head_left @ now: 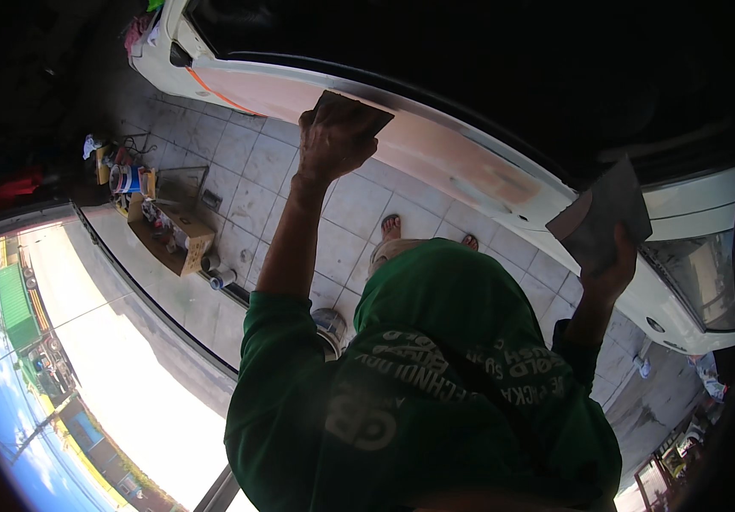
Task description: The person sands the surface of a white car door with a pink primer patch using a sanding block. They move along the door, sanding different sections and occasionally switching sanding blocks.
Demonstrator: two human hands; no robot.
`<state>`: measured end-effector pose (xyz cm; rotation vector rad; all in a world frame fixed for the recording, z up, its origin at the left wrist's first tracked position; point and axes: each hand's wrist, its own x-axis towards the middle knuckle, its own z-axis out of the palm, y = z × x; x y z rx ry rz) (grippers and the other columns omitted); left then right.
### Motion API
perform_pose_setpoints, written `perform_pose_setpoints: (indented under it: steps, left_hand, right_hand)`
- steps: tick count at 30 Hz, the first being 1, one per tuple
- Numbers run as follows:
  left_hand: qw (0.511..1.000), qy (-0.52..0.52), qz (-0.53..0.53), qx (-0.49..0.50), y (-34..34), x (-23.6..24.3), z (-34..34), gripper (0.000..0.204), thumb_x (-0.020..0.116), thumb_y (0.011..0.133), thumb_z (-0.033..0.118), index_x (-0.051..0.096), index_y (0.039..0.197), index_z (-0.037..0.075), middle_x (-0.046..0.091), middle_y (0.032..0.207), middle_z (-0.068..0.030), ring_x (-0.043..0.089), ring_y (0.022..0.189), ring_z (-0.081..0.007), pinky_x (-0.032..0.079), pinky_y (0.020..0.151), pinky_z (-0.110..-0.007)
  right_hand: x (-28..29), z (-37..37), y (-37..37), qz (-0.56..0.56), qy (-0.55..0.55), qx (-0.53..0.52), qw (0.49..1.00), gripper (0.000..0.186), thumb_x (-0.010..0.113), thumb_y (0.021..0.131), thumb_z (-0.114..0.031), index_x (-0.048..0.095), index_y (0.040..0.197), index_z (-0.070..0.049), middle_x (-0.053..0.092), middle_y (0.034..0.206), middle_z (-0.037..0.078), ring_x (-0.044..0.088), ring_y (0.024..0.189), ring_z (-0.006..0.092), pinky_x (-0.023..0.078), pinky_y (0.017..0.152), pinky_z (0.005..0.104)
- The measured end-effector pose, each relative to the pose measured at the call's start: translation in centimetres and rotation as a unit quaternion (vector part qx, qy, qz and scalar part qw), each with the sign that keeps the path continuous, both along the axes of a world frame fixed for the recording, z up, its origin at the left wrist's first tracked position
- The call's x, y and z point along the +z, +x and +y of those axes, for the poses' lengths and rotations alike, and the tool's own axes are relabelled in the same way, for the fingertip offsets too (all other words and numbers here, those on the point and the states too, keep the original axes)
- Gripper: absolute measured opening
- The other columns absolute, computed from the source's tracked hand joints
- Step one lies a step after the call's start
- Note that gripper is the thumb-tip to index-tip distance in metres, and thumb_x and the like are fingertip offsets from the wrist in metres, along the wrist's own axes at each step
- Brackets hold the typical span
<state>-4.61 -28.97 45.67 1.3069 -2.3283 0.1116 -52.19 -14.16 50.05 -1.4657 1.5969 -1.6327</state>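
My left hand is closed on a dark flat square piece, which lies over the upper part of the car's side near the window edge. Whether it is a sheet or a stiff spreader I cannot tell. In my right hand a larger grey flat plate is gripped by its lower edge, tilted up beside the rear part of the car. The white car has a long pinkish, matte area along its side, with a darker pink patch toward the right.
Orange tape runs down the car's side at the left. Pale floor tiles lie underfoot. Behind on the left stand a cardboard box of odds and ends, a bucket and a pale, glossy vehicle-like surface.
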Motion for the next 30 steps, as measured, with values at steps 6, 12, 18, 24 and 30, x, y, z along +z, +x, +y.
perform_pose_setpoints:
  steps: [6,12,18,24,30]
  left_hand:
    - [0.995,-0.058,0.077,0.005,2.8,-1.8,-1.8,0.052,0.079,0.066,0.019,0.073,0.117,0.025,0.065,0.121,-0.0054,0.062,0.110,-0.0282,0.056,0.084,-0.049]
    - [0.998,-0.036,0.043,0.029,3.0,-2.9,-0.9,0.053,0.077,0.067,0.018,0.072,0.119,0.025,0.063,0.123,-0.0056,0.061,0.114,-0.0286,0.054,0.085,-0.052]
    - [0.995,-0.032,0.096,0.008,2.9,-0.5,-1.4,0.052,0.076,0.066,0.017,0.072,0.117,0.026,0.065,0.120,-0.0020,0.063,0.112,-0.0265,0.056,0.084,-0.051]
    - [0.995,-0.044,0.092,0.006,2.3,-2.4,-1.7,0.047,0.077,0.068,0.018,0.073,0.115,0.026,0.066,0.117,-0.0013,0.063,0.110,-0.0267,0.056,0.084,-0.050]
    - [0.989,0.058,0.139,0.013,1.8,0.3,1.9,0.047,0.080,0.068,0.021,0.074,0.115,0.016,0.064,0.126,-0.0076,0.064,0.110,-0.0301,0.054,0.093,-0.051]
  right_hand:
    - [1.6,-0.2,1.5,-0.279,0.074,0.004,0.957,0.058,0.079,0.088,-0.030,0.057,0.129,0.004,0.064,0.123,0.024,0.065,0.113,0.0371,0.053,0.097,0.0449]
    - [0.6,0.0,0.9,-0.110,0.020,0.032,0.993,0.056,0.078,0.089,-0.024,0.055,0.131,0.003,0.060,0.129,0.024,0.062,0.116,0.0376,0.052,0.099,0.0469]
    - [1.2,0.0,1.9,-0.010,0.031,0.016,0.999,0.049,0.059,0.097,-0.023,0.050,0.136,0.007,0.059,0.129,0.019,0.059,0.120,0.0288,0.050,0.100,0.0399]
    - [0.0,0.1,1.1,-0.035,0.027,0.046,0.998,0.055,0.076,0.089,-0.017,0.053,0.134,0.004,0.058,0.132,0.024,0.060,0.120,0.0360,0.050,0.102,0.0459]
    - [-1.2,-1.2,2.3,0.324,-0.069,0.080,0.940,0.065,0.077,0.088,-0.019,0.047,0.141,0.005,0.059,0.132,0.026,0.061,0.120,0.0382,0.050,0.102,0.0444]
